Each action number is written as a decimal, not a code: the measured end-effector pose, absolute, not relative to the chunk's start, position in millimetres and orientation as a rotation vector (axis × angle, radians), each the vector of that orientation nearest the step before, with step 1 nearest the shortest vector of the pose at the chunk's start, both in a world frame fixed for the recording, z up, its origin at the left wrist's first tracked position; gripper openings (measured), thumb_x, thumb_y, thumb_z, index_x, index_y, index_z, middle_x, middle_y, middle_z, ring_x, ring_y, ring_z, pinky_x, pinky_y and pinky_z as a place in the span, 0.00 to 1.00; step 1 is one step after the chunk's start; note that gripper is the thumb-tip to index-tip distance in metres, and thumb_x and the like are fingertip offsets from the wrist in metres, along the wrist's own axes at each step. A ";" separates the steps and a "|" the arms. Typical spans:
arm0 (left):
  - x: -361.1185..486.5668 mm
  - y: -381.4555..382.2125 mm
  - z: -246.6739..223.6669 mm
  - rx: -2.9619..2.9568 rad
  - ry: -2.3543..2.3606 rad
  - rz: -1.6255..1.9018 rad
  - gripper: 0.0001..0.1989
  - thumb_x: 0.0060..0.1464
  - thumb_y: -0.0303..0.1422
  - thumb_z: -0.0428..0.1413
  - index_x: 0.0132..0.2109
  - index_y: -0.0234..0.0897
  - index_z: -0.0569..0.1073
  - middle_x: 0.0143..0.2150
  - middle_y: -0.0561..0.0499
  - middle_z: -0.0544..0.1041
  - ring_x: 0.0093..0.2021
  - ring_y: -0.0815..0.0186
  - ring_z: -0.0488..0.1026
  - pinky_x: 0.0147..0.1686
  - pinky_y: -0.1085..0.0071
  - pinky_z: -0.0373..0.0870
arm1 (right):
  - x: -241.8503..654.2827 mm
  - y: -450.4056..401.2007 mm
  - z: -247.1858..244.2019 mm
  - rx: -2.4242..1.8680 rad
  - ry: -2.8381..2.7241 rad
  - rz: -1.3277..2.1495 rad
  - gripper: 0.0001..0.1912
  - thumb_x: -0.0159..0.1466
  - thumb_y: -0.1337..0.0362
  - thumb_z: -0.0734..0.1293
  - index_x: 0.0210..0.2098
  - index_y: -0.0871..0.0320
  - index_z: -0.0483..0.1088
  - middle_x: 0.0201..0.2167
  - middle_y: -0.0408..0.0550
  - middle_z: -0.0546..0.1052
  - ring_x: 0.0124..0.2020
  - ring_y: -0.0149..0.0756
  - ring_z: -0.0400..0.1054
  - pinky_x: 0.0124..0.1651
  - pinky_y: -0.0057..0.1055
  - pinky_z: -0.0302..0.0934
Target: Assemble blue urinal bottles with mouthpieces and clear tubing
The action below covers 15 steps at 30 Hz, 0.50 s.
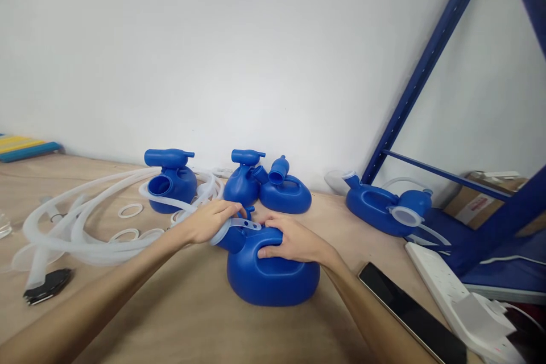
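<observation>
A blue plastic urinal bottle [273, 281] stands on the table in front of me. My right hand [292, 239] grips its handle from above, the thumb through the handle opening. Round the bottle's neck, my left hand [215, 222] is closed on a translucent white cap [220, 233]. A holed strap [247, 224] runs from that cap toward the top of the bottle. Some of my left fingers are hidden behind the cap. A small blue spout [249, 211] shows just behind the strap.
Behind stand more blue bottles [285, 198], one with a loose blue funnel piece [279, 170] on top. Coiled clear tubing [81, 227] and white rings [130, 210] lie left. At right are a capped bottle [371, 210], a phone [409, 310], a power strip [443, 281] and a blue rack [420, 74].
</observation>
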<state>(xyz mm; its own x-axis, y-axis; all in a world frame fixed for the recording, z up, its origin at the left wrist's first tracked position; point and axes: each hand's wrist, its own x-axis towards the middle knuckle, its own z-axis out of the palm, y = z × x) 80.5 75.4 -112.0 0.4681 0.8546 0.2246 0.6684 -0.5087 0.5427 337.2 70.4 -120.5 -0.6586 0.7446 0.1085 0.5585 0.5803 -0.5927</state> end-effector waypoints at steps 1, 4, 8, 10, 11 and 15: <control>81.5 78.3 -111.2 2.307 1.223 0.660 0.28 0.71 0.44 0.37 0.43 0.43 0.81 0.47 0.53 0.84 0.49 0.59 0.78 0.52 0.66 0.70 | 337.0 69.9 -120.1 -1.050 -2.470 0.752 0.22 0.59 0.46 0.77 0.43 0.56 0.79 0.54 0.51 0.77 0.55 0.47 0.72 0.61 0.40 0.64; 85.5 84.4 -111.5 2.206 1.127 0.706 0.29 0.70 0.46 0.39 0.37 0.40 0.81 0.43 0.51 0.84 0.47 0.58 0.78 0.53 0.66 0.71 | 336.2 67.9 -118.5 -1.031 -2.474 0.753 0.19 0.60 0.48 0.76 0.41 0.57 0.78 0.54 0.51 0.77 0.56 0.47 0.72 0.60 0.40 0.65; 88.3 82.8 -117.5 2.215 1.111 0.778 0.27 0.69 0.45 0.41 0.33 0.39 0.79 0.40 0.49 0.84 0.44 0.56 0.78 0.48 0.65 0.73 | 335.8 64.8 -117.2 -1.090 -2.448 0.748 0.19 0.59 0.47 0.76 0.40 0.56 0.78 0.54 0.50 0.77 0.54 0.47 0.73 0.61 0.41 0.65; 88.3 78.8 -123.4 2.237 1.169 0.899 0.27 0.69 0.43 0.40 0.33 0.39 0.78 0.38 0.50 0.83 0.42 0.57 0.78 0.47 0.64 0.73 | 336.0 63.1 -116.7 -1.124 -2.431 0.754 0.21 0.59 0.47 0.76 0.43 0.55 0.78 0.55 0.50 0.77 0.53 0.47 0.73 0.60 0.42 0.66; 87.7 76.6 -126.7 2.251 1.211 0.979 0.27 0.70 0.43 0.39 0.34 0.40 0.78 0.37 0.50 0.83 0.41 0.58 0.78 0.46 0.64 0.73 | 336.2 62.3 -116.3 -1.133 -2.427 0.758 0.22 0.59 0.47 0.76 0.45 0.55 0.79 0.55 0.49 0.77 0.53 0.48 0.73 0.60 0.42 0.66; 80.1 71.1 -135.2 2.465 1.340 1.277 0.27 0.72 0.42 0.37 0.35 0.39 0.76 0.34 0.48 0.82 0.35 0.61 0.78 0.37 0.66 0.70 | 336.9 59.4 -113.4 -1.188 -2.417 0.777 0.23 0.59 0.47 0.76 0.47 0.53 0.79 0.54 0.48 0.78 0.52 0.48 0.74 0.59 0.42 0.67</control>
